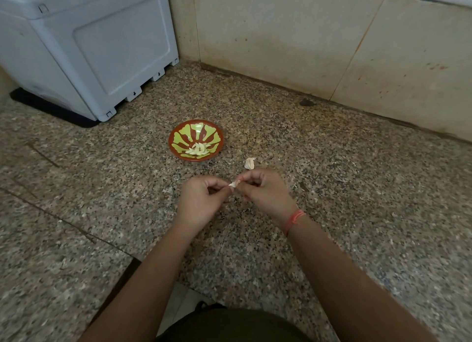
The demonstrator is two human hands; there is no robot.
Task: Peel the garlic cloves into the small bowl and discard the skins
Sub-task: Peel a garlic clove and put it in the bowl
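grip: left hand (pixel 204 196) + right hand (pixel 263 191) both pinch garlic clove (pixel 233 185) over the desk (pixel 332 188), near small bowl (pixel 217 135) | risk: we think the clove could slip out and miss the bowl, and loose skin could scatter

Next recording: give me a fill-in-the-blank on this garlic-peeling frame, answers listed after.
1. The left hand and right hand together pinch a single ____.
2. The small bowl holds garlic that is already ____.
3. A loose garlic piece lies on the counter, to the bowl's ____.
4. A red thread circles the ____ wrist.
Missing words: garlic clove; peeled; right; right.
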